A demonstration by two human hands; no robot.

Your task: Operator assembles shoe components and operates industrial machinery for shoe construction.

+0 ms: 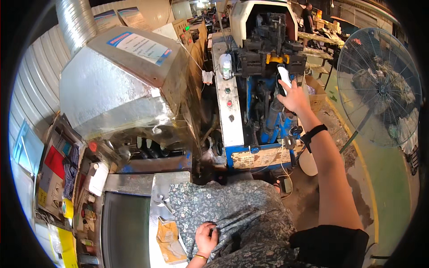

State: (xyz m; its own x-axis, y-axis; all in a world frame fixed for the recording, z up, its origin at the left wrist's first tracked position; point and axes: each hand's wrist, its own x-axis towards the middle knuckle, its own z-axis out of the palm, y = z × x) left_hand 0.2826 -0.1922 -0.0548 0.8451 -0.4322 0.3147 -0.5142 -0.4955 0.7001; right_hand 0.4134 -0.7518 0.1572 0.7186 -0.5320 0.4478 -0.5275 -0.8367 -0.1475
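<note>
My right arm (333, 187), with a black band at the wrist, stretches forward to the blue machine. The fingers of my right hand (295, 97) are at the near end of a white, long, shoe-shaped piece (283, 75) and appear to grip it. That piece stands tilted just under the machine's dark clamp head (257, 60), near a yellow part (275, 58). My left hand (206, 239) rests low on the dark floral apron (232, 203) over my lap, its fingers curled in. Whatever those fingers may hold is hidden.
A metal-hooded oven (116, 89) with dark shapes in its opening stands left, above a dark conveyor belt (125, 228). A yellow-brown cloth (169, 239) lies beside the belt. A control panel (229, 116) fronts the machine. At right stands a large fan (382, 87). Another person (307, 20) stands far back.
</note>
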